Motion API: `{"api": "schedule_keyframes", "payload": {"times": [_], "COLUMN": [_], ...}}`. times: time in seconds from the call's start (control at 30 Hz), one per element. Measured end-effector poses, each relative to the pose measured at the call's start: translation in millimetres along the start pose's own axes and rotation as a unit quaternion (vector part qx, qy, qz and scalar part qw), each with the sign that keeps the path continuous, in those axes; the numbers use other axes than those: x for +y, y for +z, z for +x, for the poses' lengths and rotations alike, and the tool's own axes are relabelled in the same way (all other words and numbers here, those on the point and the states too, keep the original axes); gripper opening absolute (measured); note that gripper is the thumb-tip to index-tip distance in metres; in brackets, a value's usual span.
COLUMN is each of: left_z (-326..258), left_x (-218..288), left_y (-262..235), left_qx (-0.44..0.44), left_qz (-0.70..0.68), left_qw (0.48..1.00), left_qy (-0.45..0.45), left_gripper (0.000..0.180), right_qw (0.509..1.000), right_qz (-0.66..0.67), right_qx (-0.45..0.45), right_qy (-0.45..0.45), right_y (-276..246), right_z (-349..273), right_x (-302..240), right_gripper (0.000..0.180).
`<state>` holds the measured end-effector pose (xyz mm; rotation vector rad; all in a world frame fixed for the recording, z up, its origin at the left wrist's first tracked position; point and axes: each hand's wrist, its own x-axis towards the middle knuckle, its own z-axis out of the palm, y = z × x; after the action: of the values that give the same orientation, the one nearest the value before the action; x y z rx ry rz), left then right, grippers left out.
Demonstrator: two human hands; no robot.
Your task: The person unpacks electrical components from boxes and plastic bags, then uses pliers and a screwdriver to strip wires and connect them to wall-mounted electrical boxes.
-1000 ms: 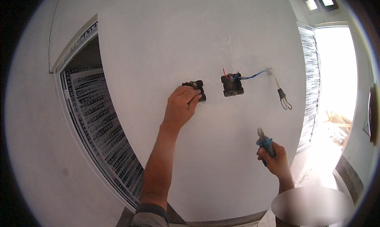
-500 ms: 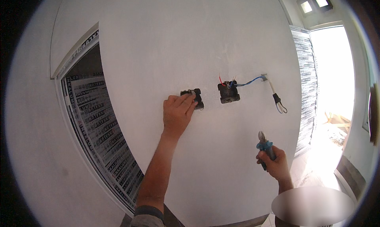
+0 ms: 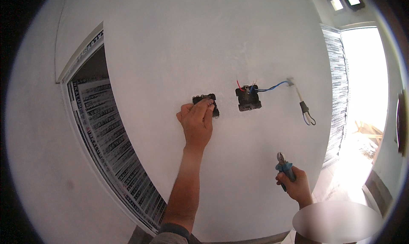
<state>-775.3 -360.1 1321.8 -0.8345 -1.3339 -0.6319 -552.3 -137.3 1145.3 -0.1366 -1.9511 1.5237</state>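
My left hand [image 3: 197,124] is raised to the left black wall box [image 3: 215,111], set into the white wall. Its fingers are bent together and their tips reach into the box; whatever they hold is hidden. Lower down on the right, my right hand [image 3: 298,185] is closed round the handles of blue-and-black cutting pliers [image 3: 286,170], jaws upward and away from the wall boxes. Beside the left box sits a second black wall box [image 3: 248,100]. A red wire [image 3: 239,85] and blue wires [image 3: 271,87] come out of its top.
The blue wires run to a hole [image 3: 290,81] in the wall, where a white cable [image 3: 298,94] hangs, its end taped black. A film-wrapped door frame [image 3: 106,137] stands left. At right are a wrapped door panel [image 3: 335,90] and a bright doorway [image 3: 366,82].
My left hand has shifted slightly at the left box, its forearm swinging rightward. My right hand and the pliers have dropped a little. The view has turned slightly.
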Motion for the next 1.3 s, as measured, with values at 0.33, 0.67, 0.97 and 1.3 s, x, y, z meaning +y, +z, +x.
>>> {"api": "schedule_keyframes", "payload": {"times": [0.33, 0.67, 0.97, 1.3], "left_z": [-7, 13, 23, 20], "left_x": [4, 2, 11, -5], "left_y": [-3, -15, -15, -25], "left_qx": [-0.017, -0.017, 0.02, 0.002], "left_qz": [0.007, -0.133, -0.241, -0.446], "left_qw": [1.0, 0.985, 0.95, 0.836], "left_qy": [0.021, -0.109, -0.196, -0.32], "left_gripper": [0.012, 0.015, 0.019, 0.017], "right_qw": [0.999, 0.999, 0.999, 0.999], "right_qz": [0.027, 0.012, -0.02, -0.017], "right_qx": [-0.024, -0.047, -0.037, -0.034], "right_qy": [0.008, -0.005, -0.009, -0.026], "right_y": [-4, -11, -2, 28], "right_z": [8, 3, 9, 4], "right_x": [4, -8, -17, -23], "right_gripper": [0.029, 0.03, 0.036, 0.038]}}
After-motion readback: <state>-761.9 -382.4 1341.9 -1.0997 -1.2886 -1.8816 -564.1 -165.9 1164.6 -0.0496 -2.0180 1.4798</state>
